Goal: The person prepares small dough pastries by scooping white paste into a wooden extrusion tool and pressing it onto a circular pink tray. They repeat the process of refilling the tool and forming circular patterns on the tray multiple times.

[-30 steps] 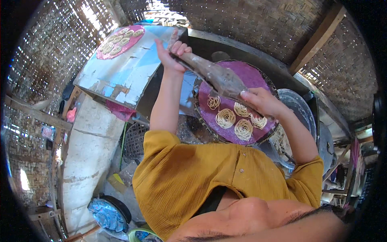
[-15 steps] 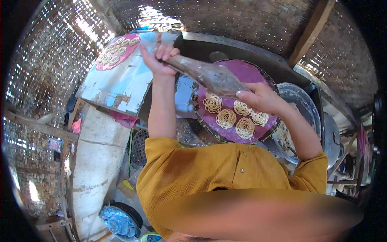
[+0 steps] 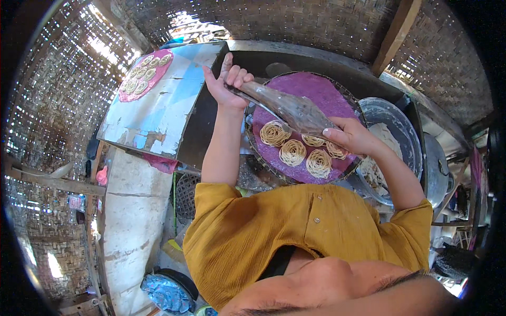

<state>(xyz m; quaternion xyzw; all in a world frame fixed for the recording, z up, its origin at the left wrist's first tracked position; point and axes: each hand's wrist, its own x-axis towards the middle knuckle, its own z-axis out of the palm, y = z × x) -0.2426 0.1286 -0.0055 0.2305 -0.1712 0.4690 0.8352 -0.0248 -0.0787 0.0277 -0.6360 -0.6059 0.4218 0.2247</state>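
Both my hands hold a worn, flour-dusted wooden press (image 3: pixel 287 108), long and wide in the middle, slanting over a round tray. My left hand (image 3: pixel 229 81) is closed round its narrow upper-left end, with thumb and forefinger sticking out. At the lower-right end, my right hand (image 3: pixel 350 137) grips it, thumb on top. Beneath lies the round tray with a woven rim, lined with a purple sheet (image 3: pixel 321 89). Several pale noodle nests (image 3: pixel 292 152) sit on the sheet's near part. The press and my right hand partly cover some nests. The press's underside is hidden.
Right of the tray stands a clear basin (image 3: pixel 392 113) with pale dough or flour, and a metal pot (image 3: pixel 435 168) beyond it. At left, a worn white-and-blue box top (image 3: pixel 158 105) bears a pink sheet (image 3: pixel 124 95) with several nests. Woven walls enclose the space.
My left hand and its end of the press have shifted right and slightly down. My right hand has moved slightly right and down. Both keep hold of the press.
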